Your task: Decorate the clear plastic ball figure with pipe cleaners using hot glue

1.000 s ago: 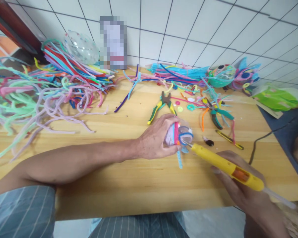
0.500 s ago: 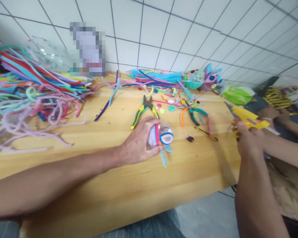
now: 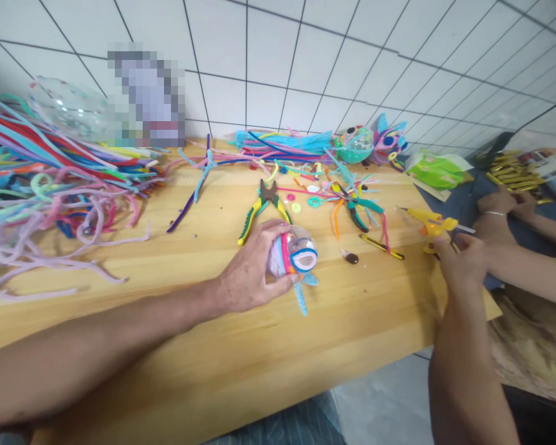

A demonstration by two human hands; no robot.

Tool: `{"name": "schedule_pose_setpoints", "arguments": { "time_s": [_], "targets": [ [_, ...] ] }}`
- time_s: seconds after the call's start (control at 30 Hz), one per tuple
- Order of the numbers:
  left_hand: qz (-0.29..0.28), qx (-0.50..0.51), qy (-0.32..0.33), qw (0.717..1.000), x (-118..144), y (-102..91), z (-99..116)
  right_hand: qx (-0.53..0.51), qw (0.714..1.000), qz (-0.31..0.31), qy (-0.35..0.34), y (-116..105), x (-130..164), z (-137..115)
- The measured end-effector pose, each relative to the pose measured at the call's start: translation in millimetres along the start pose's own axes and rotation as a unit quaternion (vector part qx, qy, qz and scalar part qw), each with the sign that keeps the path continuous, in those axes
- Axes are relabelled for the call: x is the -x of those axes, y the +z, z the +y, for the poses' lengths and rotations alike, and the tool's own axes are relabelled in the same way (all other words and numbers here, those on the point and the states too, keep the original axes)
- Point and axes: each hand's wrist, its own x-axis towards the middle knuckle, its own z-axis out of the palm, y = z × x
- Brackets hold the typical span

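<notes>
My left hand is closed round a small transparent ball ornament wrapped in pink, lilac and orange fuzzy stems. A blue-edged white loop sits on its front, and light blue stems stick out below it. At the table's right edge my right hand grips a yellow glue gun, its nozzle pointing left over the tabletop. A white glue stick shows at the gun's back end. Just behind my left hand lie pliers with yellow-and-green handles, jaws away from me.
Pipe cleaners heap up at the left. Teal-handled pliers, a yellow-and-black craft knife and a small dark-tipped piece lie right of centre. Decorated balls stand by the tiled wall. Another person's hands are at the far right.
My right hand has turned the glue gun so its nozzle points left, and brought it over the table edge. My left hand keeps hold of the ornament. The view has shifted slightly right.
</notes>
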Motion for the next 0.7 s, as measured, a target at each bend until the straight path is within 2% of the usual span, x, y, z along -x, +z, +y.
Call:
{"name": "schedule_pose_setpoints", "arguments": {
  "time_s": [0.07, 0.13, 0.23, 0.3, 0.37, 0.47, 0.6, 0.7],
  "targets": [
    [-0.002, -0.001, 0.0, 1.0, -0.1, -0.2, -0.3, -0.003, 0.999, 0.029, 0.026, -12.0, 21.6, -7.5],
    [0.0, 0.0, -0.001, 1.0, 0.0, 0.0, -0.3, -0.037, 0.999, 0.011, 0.014, -22.8, 47.8, -25.5],
    [0.008, 0.003, 0.002, 1.0, 0.3, 0.5, -0.3, -0.129, 0.985, -0.086, -0.077, -34.1, 79.4, -66.1],
    [0.009, 0.002, 0.003, 1.0, 0.5, 0.9, -0.8, -0.151, 0.971, -0.115, -0.146, -35.5, 85.0, -92.9],
    [0.008, 0.001, 0.004, 1.0, 0.7, 1.4, -1.7, -0.142, 0.964, -0.121, -0.19, -29.5, 75.4, -113.2],
    [0.01, 0.004, 0.008, 1.0, 0.8, 2.2, -3.3, -0.088, 0.964, -0.125, -0.217, -6.3, 41.6, -129.7],
    [0.011, 0.007, 0.004, 1.0, 0.3, 2.5, -4.5, 0.021, 0.954, -0.19, -0.23, 35.3, -1.1, -136.3],
    [0.009, 0.008, 0.004, 1.0, 0.0, 2.3, -4.8, 0.058, 0.942, -0.213, -0.255, 59.1, -12.5, -134.2]
  ]
}}
